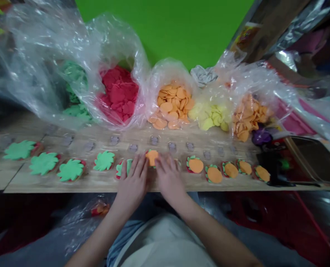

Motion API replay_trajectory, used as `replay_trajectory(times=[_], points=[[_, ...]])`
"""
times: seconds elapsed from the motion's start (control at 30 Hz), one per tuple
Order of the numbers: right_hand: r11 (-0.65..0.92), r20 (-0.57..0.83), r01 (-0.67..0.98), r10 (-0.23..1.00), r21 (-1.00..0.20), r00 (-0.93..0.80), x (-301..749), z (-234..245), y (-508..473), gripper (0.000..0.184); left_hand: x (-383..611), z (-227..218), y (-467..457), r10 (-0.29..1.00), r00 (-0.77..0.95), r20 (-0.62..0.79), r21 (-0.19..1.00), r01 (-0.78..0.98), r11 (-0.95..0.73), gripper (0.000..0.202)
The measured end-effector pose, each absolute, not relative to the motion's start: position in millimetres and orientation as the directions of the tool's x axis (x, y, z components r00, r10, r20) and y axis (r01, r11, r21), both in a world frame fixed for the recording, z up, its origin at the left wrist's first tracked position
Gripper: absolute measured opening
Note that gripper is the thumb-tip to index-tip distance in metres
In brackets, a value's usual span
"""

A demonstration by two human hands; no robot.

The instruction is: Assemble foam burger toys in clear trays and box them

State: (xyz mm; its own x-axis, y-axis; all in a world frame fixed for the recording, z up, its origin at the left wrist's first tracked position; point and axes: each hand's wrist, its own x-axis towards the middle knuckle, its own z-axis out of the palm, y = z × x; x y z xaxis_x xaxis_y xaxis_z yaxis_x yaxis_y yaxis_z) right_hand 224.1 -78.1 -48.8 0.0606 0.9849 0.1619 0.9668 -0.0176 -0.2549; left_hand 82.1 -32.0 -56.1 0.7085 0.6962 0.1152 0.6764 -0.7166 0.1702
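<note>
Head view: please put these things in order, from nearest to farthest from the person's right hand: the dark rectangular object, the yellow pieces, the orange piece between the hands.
1. Orange piece: between the hands, by the fingertips of the right hand.
2. Yellow pieces: in clear plastic, farther back and to the right.
3. Dark rectangular object: at the far right.

Two hands, five green-topped stacks, at least six orange-topped stacks.

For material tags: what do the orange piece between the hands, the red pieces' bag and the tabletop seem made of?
Orange piece: probably foam, matte, no shine.
Bag: glossy plastic film, crinkled, see-through.
Tabletop: wood or wood-look laminate, pale, faintly grained.
</note>
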Motion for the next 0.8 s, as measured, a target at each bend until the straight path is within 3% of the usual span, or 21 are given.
replay_trajectory(times=[0.07,0.17,0.3,0.43,0.6,0.73,0.8], points=[[0.029,0.148,0.967,0.989,-0.252,0.009,216.9,-52.4,-83.8,0.045,80.9,-55.9,-30.3,0.685,0.721,0.102,0.153,0.669,-0.727,0.055],[0.009,0.203,0.942,0.977,-0.336,0.063,226.1,-45.9,-94.6,0.046,75.0,-55.3,-24.8,0.668,0.738,0.098,0.173,0.649,-0.741,0.061],[-0.043,0.301,0.878,0.931,-0.477,0.209,271.5,-37.5,-137.4,0.042,59.2,-51.1,-21.3,0.762,0.626,0.166,0.301,0.703,-0.644,0.068],[-0.09,0.33,0.853,0.897,-0.513,0.293,306.4,-55.3,-193.4,0.036,55.5,-42.4,-26.5,0.833,0.484,0.267,0.431,0.713,-0.552,0.052],[-0.066,0.335,0.812,0.889,-0.581,0.312,304.4,-67.3,-217.0,0.037,93.5,-29.3,-36.3,0.709,0.633,0.311,0.317,0.634,-0.705,0.048],[-0.047,0.35,0.765,0.87,-0.642,0.347,303.6,-59.6,-205.4,0.037,134.1,-24.0,-49.6,0.566,0.803,0.186,0.229,0.525,-0.82,0.043],[-0.038,0.341,0.749,0.874,-0.661,0.345,307.6,-56.6,-201.3,0.036,149.3,-26.3,-54.0,0.576,0.806,0.137,0.189,0.549,-0.814,0.044]])
